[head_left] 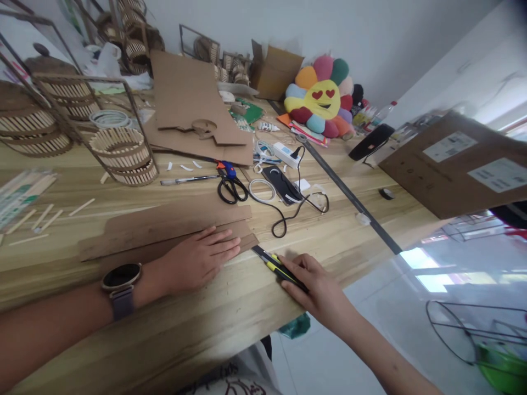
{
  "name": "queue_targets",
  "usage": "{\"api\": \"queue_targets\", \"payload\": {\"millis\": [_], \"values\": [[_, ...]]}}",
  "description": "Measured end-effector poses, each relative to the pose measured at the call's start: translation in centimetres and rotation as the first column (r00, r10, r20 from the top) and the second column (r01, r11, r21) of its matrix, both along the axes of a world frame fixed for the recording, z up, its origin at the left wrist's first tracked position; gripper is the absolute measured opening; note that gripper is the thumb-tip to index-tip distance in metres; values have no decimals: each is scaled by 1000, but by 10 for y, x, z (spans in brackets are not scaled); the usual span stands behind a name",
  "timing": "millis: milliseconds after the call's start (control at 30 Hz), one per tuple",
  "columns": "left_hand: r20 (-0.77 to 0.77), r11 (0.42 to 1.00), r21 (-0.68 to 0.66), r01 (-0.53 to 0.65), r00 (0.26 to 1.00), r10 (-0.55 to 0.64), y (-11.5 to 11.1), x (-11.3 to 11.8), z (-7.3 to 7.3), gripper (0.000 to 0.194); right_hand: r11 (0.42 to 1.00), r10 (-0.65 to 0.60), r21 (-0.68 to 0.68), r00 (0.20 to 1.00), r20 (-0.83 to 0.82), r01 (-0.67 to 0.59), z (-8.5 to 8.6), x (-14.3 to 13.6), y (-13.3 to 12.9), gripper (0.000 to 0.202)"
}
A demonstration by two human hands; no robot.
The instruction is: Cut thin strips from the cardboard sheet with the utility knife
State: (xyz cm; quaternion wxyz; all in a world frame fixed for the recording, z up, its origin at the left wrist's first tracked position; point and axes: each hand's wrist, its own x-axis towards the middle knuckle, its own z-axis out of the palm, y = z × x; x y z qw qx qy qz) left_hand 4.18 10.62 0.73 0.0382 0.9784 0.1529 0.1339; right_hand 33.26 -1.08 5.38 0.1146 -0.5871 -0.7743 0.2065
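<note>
Flat on a strip of brown cardboard (177,225) lies my left hand (201,255), fingers stretched out and pressing it to the wooden table. A watch (122,277) is on that wrist. My right hand (313,282) is closed round a black and yellow utility knife (276,265). The knife's blade end points left and meets the right end of the cardboard, near my left fingertips. Part of the cardboard is hidden under my left hand and forearm.
Beyond the cardboard lie scissors (231,184), a pen (189,180), a phone (281,185) and a power strip (287,154). Wooden sticks (51,219) and slatted baskets (123,156) are at the left. A large box (457,164) stands right, near the table's edge.
</note>
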Motion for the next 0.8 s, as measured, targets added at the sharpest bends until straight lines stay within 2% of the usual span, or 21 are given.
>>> {"api": "queue_targets", "payload": {"millis": [133,233,400,533,700,800], "values": [[-39,997,-80,-6,999,3,-1,0,4,43,998,48,-33,998,-41,-50,1,-14,-5,48],[-31,991,-136,-16,999,12,-1,-2,6,45,998,17,-60,996,-83,-22,4,-13,-10,47],[29,972,-230,-44,998,52,-1,-8,9,44,991,-131,-36,984,-120,128,5,12,-14,44],[129,968,-248,-40,989,74,-2,-13,10,36,973,-231,-7,969,-83,231,-2,18,-1,44],[298,978,-198,-63,947,122,-5,-19,10,32,990,-143,-15,986,-85,142,-1,12,18,42],[337,982,-177,-69,933,126,-6,-21,10,30,995,-102,-19,992,-74,101,3,12,24,42]]}}
